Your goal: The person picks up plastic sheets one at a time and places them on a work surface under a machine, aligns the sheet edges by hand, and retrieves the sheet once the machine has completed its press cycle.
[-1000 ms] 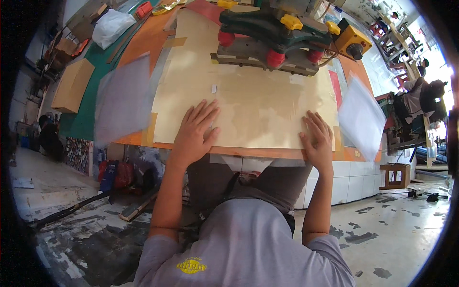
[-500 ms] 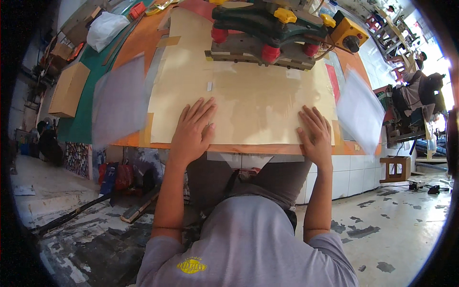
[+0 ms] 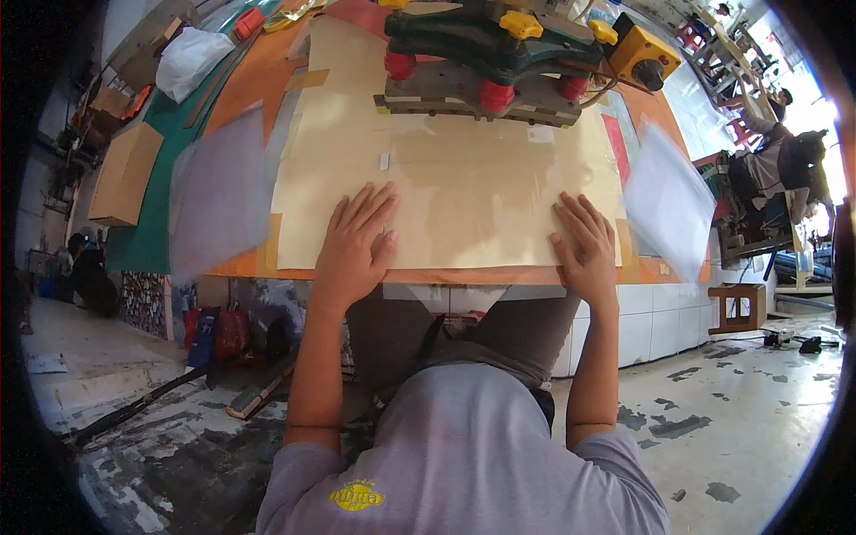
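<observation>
A cream-coloured sheet (image 3: 473, 205) covers the middle of the table, taped at its sides. Flat on its near left part rests my left hand (image 3: 355, 245), fingers stretched out and holding nothing. My right hand (image 3: 585, 245) lies palm down near the sheet's right edge, its fingers also extended. Between and beyond the hands, a small white slip (image 3: 384, 161) sits on the sheet. Past it stands a dark green machine head (image 3: 481, 40) with red cylindrical feet and yellow knobs, over a metal plate (image 3: 473, 100). Neither hand touches the machine.
Stacks of translucent plastic sheets lie at the left (image 3: 218, 196) and right (image 3: 670, 201). Farther left are a cardboard box (image 3: 125, 174) and a white plastic bag (image 3: 190, 62). A yellow control box (image 3: 644, 58) with a black knob adjoins the machine. A brown stool (image 3: 742, 308) stands right.
Both hands stay flat in nearly the same spots on the sheet. The whole view has shifted slightly; nothing was taken hold of or let go.
</observation>
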Tool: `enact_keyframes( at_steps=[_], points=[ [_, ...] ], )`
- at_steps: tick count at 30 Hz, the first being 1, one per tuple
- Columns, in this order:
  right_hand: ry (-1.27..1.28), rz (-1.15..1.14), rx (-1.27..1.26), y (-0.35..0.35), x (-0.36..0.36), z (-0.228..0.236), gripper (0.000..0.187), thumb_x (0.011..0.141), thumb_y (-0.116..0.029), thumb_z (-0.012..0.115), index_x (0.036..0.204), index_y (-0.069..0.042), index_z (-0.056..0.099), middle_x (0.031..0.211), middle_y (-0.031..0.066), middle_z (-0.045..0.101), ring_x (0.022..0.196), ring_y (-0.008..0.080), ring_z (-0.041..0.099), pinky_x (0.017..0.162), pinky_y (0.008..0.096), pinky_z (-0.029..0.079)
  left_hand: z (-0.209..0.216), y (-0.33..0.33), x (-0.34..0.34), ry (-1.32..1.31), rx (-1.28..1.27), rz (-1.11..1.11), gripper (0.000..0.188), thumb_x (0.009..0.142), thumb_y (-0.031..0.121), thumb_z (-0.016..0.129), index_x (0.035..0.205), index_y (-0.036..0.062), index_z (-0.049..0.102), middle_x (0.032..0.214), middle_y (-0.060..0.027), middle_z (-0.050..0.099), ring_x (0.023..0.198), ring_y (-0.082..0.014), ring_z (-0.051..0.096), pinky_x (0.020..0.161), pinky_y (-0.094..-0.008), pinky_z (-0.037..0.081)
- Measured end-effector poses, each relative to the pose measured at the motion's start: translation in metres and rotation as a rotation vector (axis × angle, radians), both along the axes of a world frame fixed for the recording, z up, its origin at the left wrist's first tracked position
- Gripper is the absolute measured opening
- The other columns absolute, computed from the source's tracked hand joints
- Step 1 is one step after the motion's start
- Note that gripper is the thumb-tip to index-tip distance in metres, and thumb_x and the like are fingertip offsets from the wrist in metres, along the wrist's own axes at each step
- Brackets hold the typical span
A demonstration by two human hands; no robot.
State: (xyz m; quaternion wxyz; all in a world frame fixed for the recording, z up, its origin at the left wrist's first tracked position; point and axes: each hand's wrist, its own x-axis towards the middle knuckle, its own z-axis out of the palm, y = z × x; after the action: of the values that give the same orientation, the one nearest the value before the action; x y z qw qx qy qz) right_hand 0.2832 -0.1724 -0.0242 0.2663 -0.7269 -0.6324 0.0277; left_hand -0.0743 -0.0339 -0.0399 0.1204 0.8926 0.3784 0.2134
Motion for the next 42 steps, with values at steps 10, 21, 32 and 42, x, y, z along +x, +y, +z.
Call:
enact_keyframes(
  at_steps=[10, 21, 32, 42],
  points=[
    [0.011, 0.011, 0.026, 0.0014, 0.0017, -0.0019, 0.044, 0.098, -0.032, 0.069, 0.138, -0.014, 0.07, 0.156, 0.0055, 0.058, 0.152, 0.0338, 0.043, 0.126, 0.0528, 0.028, 0.0002, 0.0021, 0.0012, 0.022, -0.03, 0.009, 0.053, 0.105, 0.022, 0.055, 0.157, 0.0135, 0.05, 0.167, -0.0035, 0.045, 0.156, -0.031, 0.036, 0.131, -0.0526, 0.022],
    [0.0, 0.021, 0.022, 0.0012, 0.0005, 0.0001, 0.045, 0.097, -0.032, 0.069, 0.138, -0.012, 0.07, 0.155, 0.006, 0.059, 0.151, 0.0332, 0.044, 0.125, 0.0513, 0.029, 0.003, 0.0011, 0.0015, 0.013, -0.053, 0.009, 0.052, 0.105, 0.02, 0.055, 0.156, 0.0121, 0.052, 0.167, -0.0042, 0.045, 0.156, -0.0319, 0.037, 0.13, -0.0534, 0.022],
    [-0.002, 0.0, 0.014, 0.0006, 0.0001, 0.0014, 0.044, 0.097, -0.03, 0.07, 0.137, -0.013, 0.071, 0.155, 0.0044, 0.059, 0.151, 0.0321, 0.043, 0.126, 0.0507, 0.028, 0.0024, 0.0013, 0.0015, 0.014, -0.025, 0.003, 0.052, 0.103, 0.021, 0.057, 0.154, 0.0099, 0.053, 0.165, -0.0053, 0.047, 0.155, -0.0329, 0.037, 0.129, -0.0534, 0.025],
    [-0.04, 0.013, 0.04, -0.0048, -0.003, -0.0007, 0.041, 0.098, -0.026, 0.068, 0.135, -0.01, 0.071, 0.154, 0.0059, 0.06, 0.15, 0.0319, 0.046, 0.125, 0.0509, 0.031, 0.0009, -0.0033, -0.0046, 0.008, -0.026, 0.009, 0.056, 0.102, 0.02, 0.06, 0.156, 0.0092, 0.052, 0.165, -0.0082, 0.048, 0.155, -0.0324, 0.039, 0.129, -0.052, 0.027]
  ],
)
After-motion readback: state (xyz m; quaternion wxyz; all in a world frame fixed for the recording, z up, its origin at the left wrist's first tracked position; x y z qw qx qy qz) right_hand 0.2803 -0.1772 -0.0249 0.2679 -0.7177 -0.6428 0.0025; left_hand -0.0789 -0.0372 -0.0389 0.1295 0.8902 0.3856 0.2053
